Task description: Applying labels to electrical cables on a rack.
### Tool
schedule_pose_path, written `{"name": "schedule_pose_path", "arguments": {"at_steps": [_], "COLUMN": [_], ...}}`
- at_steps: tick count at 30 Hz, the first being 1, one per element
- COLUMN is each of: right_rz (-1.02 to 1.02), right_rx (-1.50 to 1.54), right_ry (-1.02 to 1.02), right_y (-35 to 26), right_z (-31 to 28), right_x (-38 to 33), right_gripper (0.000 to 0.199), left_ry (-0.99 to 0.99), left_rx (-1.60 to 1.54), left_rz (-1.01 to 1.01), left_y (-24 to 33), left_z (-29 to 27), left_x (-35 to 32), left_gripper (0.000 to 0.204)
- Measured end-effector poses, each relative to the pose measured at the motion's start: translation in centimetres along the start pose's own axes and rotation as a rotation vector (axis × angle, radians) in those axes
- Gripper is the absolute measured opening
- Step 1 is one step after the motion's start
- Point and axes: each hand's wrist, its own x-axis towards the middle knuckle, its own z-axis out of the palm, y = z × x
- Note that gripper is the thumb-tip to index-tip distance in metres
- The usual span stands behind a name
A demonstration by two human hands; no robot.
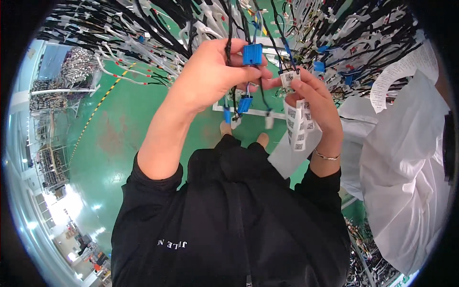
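Note:
My left hand (210,71) is closed around dark wires, with a blue connector (252,54) at its fingertips. Below these fingers hang a smaller blue connector (245,104) and another blue one (227,114) on their wires. My right hand (320,98) pinches a small white label (289,78) with a square code, right at the lower end of some black wires. Whether it is stuck to a part there, I cannot tell. A strip of code labels (300,125) on pale backing paper hangs from the same hand. The fingertips of both hands nearly meet.
Dense bundles of black and white wire harness (129,28) hang ahead on both sides. White plastic sheeting (406,177) drapes at the right, beside a curled printed paper strip (399,76). Harness racks (52,167) stand at the left, past a yellow-black floor line (98,106).

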Motion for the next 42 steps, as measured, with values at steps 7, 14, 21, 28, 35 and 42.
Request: {"name": "schedule_pose_path", "arguments": {"at_steps": [7, 14, 21, 28, 35, 42], "right_rz": [0.104, 0.099, -0.001, 0.044, 0.02, 0.081], "right_rx": [0.134, 0.409, 0.408, 0.324, 0.352, 0.477], "right_ry": [-0.127, -0.025, -0.107, -0.166, -0.102, -0.104], "right_y": [0.2, 0.9, 0.1, -0.4, 1.4, 3.5], "right_z": [-0.7, 0.1, 0.6, 0.3, 0.3, 1.9], "right_x": [-0.1, -0.4, -1.0, -1.4, -0.9, -2.5], "right_gripper": [0.031, 0.031, 0.035, 0.029, 0.035, 0.057], "left_ry": [0.132, 0.205, 0.093, -0.075, -0.022, 0.014], "left_rx": [-0.001, 0.29, -0.191, -0.263, -0.341, -0.407], "left_rz": [0.017, 0.109, 0.093, 0.08, 0.093, 0.075], "left_y": [0.9, 1.7, 0.9, -0.7, -2.0, -2.4], "left_z": [0.9, 1.4, 1.2, -0.6, -1.0, -1.0], "left_x": [0.6, 1.9, 2.3, 2.3, 1.7, 1.7], "left_gripper": [0.017, 0.014, 0.018, 0.024, 0.033, 0.034]}}
